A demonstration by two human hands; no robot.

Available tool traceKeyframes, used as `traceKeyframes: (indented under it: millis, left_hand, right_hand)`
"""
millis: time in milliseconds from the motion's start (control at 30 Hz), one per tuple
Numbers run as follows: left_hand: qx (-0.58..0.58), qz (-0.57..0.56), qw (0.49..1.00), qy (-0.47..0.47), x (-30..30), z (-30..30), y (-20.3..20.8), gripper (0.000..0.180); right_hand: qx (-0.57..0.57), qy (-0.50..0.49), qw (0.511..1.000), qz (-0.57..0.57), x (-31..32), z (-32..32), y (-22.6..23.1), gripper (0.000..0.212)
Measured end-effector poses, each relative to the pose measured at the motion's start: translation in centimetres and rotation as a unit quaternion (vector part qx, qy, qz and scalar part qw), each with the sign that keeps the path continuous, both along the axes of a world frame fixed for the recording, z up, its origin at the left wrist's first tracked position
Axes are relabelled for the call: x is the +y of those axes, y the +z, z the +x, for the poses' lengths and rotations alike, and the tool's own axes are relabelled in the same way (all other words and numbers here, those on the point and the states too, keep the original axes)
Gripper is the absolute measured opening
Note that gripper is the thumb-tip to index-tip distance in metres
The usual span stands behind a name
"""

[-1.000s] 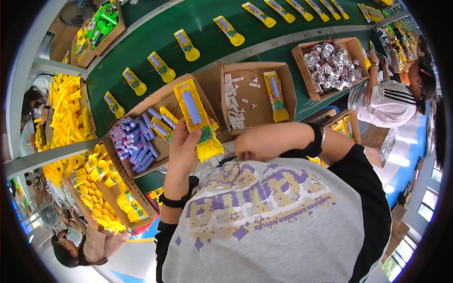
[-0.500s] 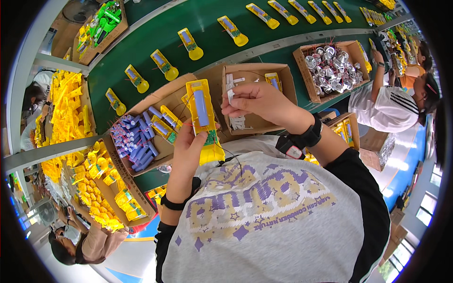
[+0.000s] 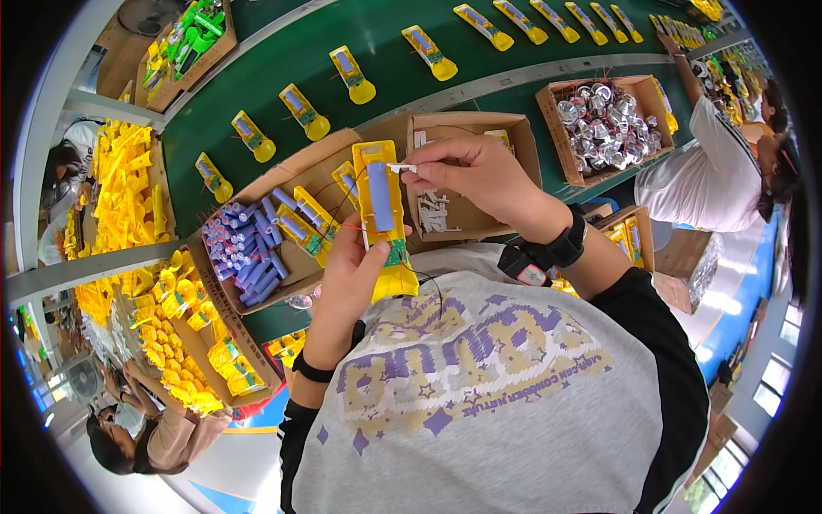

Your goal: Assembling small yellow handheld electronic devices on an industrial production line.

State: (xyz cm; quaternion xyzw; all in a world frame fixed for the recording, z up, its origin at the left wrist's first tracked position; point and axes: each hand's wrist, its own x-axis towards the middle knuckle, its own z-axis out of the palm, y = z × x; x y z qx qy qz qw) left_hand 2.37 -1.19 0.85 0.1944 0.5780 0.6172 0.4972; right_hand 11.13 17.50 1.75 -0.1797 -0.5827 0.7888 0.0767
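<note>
- Left hand [image 3: 349, 265]: thumb and fingers clamped on the lower half of a yellow housing [image 3: 397, 210], thumb by its green board [image 3: 396, 253].
- Right hand [image 3: 467, 176]: thumb and fingertips pinched together on a small white piece [image 3: 401, 168], at the housing's far right rim; contact, can't tell.
- Step in hand, my read: lining up the white piece with the housing. Next move seems to call for fine fingertip aim, steady left grip, wires kept aside.
- Housing: held up in front of the wearer's shirt, hollow side to the camera. Long axis runs away from the wearer, far end leaning slightly left; flared end points at the shirt.
- Purple cell [image 3: 379, 197] lies lengthwise inside, same axis.
- Just beyond, right: carton [image 3: 527, 154] with loose white pieces [image 3: 435, 210].
- Left: carton [image 3: 300, 167] holding purple cells [image 3: 253, 261].
- Farther: more yellow housings [image 3: 351, 75] spaced along the green surface [image 3: 257, 86].
</note>
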Motion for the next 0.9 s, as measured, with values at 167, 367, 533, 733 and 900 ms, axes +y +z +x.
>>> traceKeyframes:
  millis: [167, 367, 533, 733, 900]
  left_hand:
    - [0.004, 0.004, 1.000, -0.013, 0.0, 0.0, 0.0, 0.043]
    - [0.011, 0.014, 1.000, -0.019, 0.0, 0.2, 0.1, 0.047]
    - [0.002, 0.022, 0.999, -0.035, -0.1, 0.3, 0.2, 0.047]
    - [0.039, 0.013, 0.999, -0.035, -0.1, 0.5, -0.1, 0.046]
    - [0.053, 0.005, 0.998, -0.021, 0.1, 0.4, -1.3, 0.045]
  right_hand:
    - [0.030, -0.023, 0.986, 0.162, -0.1, -0.3, 0.2, 0.015]
    - [0.140, -0.094, 0.895, 0.414, -0.1, -1.4, -0.4, 0.009]
    - [0.146, -0.090, 0.869, 0.465, -0.2, -1.8, -0.5, 0.008]
    - [0.177, -0.076, 0.794, 0.577, -0.1, -2.1, 0.0, 0.010]
    - [0.143, -0.036, 0.780, 0.608, 0.4, -2.0, -1.2, 0.017]
